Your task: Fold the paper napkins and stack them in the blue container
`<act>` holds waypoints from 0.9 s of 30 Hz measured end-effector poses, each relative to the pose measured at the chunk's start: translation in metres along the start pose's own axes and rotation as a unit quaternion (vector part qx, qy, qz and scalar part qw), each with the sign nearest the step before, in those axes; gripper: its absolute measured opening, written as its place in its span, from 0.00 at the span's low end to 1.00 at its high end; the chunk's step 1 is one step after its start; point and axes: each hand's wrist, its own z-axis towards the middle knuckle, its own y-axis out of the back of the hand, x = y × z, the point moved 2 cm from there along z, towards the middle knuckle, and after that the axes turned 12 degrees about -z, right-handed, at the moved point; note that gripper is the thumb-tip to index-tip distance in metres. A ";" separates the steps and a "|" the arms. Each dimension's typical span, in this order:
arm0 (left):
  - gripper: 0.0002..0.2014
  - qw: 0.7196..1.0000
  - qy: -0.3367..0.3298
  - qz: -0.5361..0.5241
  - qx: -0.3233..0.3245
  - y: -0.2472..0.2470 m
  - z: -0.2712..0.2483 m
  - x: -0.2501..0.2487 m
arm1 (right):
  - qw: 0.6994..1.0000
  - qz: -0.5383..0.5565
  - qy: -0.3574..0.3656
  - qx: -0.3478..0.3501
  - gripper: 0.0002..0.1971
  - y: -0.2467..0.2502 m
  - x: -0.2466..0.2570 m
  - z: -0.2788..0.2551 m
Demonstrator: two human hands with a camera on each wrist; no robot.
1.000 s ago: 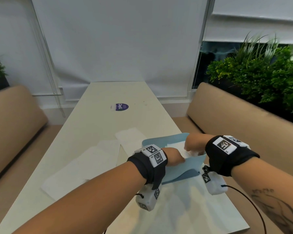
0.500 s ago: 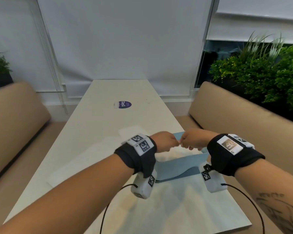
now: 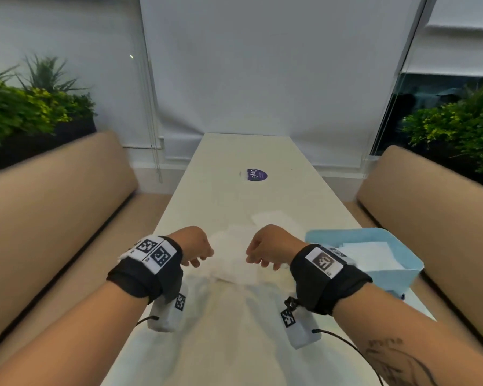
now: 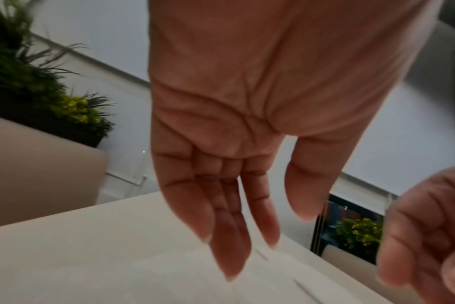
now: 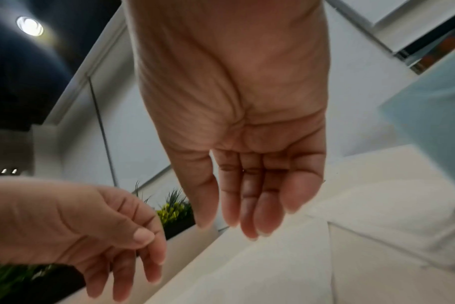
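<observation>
Napkin [image 3: 232,263] lying flat, long axis blurred, left hand [image 3: 195,243] and right hand [image 3: 271,243] above, fingers [image 4: 229,236] loose, empty

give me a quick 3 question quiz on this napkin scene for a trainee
1. True or false: the left hand grips a napkin.
2. The blue container sits: A) beside the right hand; B) beside the left hand; C) at the table's far end.
3. Fill in: inside the container lie white ____.
Key: 1 false, its fingers hang relaxed and hold nothing; 2 A; 3 napkins.
</observation>
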 end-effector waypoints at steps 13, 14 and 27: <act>0.13 0.990 0.006 -0.130 0.054 -0.011 0.016 0.041 | 0.948 -0.313 0.061 -0.018 0.16 -0.064 0.041 0.044; 0.13 0.989 0.002 -0.133 0.058 -0.012 0.016 0.041 | 0.942 -0.329 0.069 -0.028 0.14 -0.066 0.042 0.043; 0.09 0.948 -0.009 -0.313 0.064 -0.029 0.020 0.033 | 0.955 -0.281 0.075 -0.056 0.09 -0.058 0.036 0.044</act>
